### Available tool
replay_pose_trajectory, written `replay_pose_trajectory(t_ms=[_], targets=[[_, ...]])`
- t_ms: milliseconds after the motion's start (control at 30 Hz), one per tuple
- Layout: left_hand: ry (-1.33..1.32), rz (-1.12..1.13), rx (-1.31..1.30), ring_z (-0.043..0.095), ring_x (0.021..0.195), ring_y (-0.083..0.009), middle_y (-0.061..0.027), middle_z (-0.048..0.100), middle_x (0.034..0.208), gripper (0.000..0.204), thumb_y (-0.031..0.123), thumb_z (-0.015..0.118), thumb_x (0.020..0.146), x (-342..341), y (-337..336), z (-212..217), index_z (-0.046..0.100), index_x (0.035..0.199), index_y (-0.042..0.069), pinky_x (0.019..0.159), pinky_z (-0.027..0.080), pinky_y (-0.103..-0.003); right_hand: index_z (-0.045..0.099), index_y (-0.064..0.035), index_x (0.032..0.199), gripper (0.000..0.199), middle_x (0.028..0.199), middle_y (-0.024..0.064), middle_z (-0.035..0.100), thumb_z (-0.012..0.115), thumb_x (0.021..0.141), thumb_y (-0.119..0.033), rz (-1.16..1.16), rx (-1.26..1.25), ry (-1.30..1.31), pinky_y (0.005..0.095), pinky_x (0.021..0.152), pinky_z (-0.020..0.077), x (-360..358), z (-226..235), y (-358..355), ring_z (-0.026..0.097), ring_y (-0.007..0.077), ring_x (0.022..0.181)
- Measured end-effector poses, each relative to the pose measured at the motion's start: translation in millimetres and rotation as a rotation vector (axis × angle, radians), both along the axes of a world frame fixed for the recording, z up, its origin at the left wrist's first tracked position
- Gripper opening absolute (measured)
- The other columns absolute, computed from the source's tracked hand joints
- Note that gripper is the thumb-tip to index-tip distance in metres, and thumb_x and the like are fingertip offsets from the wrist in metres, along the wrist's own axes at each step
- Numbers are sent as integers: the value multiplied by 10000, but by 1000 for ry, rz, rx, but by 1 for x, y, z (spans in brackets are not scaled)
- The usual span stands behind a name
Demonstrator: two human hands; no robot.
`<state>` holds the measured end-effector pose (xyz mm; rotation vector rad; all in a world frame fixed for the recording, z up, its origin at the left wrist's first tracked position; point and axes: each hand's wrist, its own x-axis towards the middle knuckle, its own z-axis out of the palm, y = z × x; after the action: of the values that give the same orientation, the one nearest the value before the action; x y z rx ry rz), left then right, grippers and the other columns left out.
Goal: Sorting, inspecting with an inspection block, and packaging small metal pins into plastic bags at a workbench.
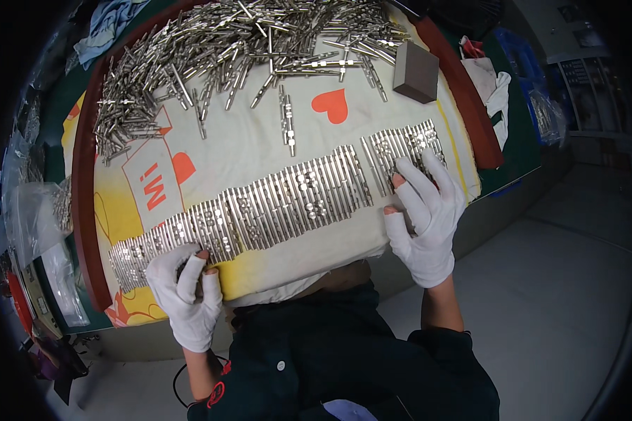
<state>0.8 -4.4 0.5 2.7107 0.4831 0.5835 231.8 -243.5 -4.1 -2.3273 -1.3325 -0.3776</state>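
Evidently for side-by-side alignment, both gloved hands lie open and flat, grasping nothing: left hand (pixel 186 295) bracing the left end of the row of metal pins (pixel 260 207) on the padded cloth (pixel 274 140), right hand (pixel 425 214) fingers spread, touching the shorter right group (pixel 400 147), loose pile (pixel 218 49) behind.

A single view is given, taken from a wide fisheye camera worn on the head and aimed steeply downward. The worktop (pixel 84 210) is seen from above and close by, filling the upper and middle part of the picture. The wearer's own dark-clothed torso is seen at the lower edge, with both forearms entering from below. Straight edges are bent toward the rim, and the corners are darkened. Grey floor is taken in at the lower right.
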Motion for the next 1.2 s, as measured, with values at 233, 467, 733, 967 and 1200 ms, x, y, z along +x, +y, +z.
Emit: replay_pose_trajectory(t_ms=[233,467,733,967,1200], targets=[[-7,-4,-5,533,922,-281,-82,598,1033,305,41,687,748,0,0,-1,611,1038,96,848,404,-398,623,-1,1029,361,1213,103,572,685,716,-169,17,-40,7,498,903,396,-1,-1,3,453,377,1196],[-8,-1,-5,533,920,-278,-81,596,1025,310,36,684,744,0,1,-1,611,1039,98,844,404,-394,598,-51,1107,376,1261,74,573,653,759,-182,35,-111,96,490,982,327,-9,6,9,443,356,1232],[-19,3,-3,535,912,-273,-82,596,1017,301,41,683,745,1,0,-2,621,1035,97,832,407,-391,613,-22,984,330,1204,92,572,663,686,-153,119,81,54,480,897,399,0,5,5,488,353,1145],[-9,-5,13,537,910,-272,-84,599,1018,305,46,683,751,1,1,-2,619,1045,98,830,410,-390,588,-75,1071,357,1181,65,592,666,722,-66,-97,70,-71,446,933,376,13,0,-9,493,344,1182],[-11,-9,22,546,902,-277,-88,607,1020,307,41,676,752,1,1,-1,618,1047,98,832,414,-393,597,-61,1052,331,1178,70,589,671,729,-78,-117,47,-58,453,934,376,14,-4,-10,490,347,1185]])
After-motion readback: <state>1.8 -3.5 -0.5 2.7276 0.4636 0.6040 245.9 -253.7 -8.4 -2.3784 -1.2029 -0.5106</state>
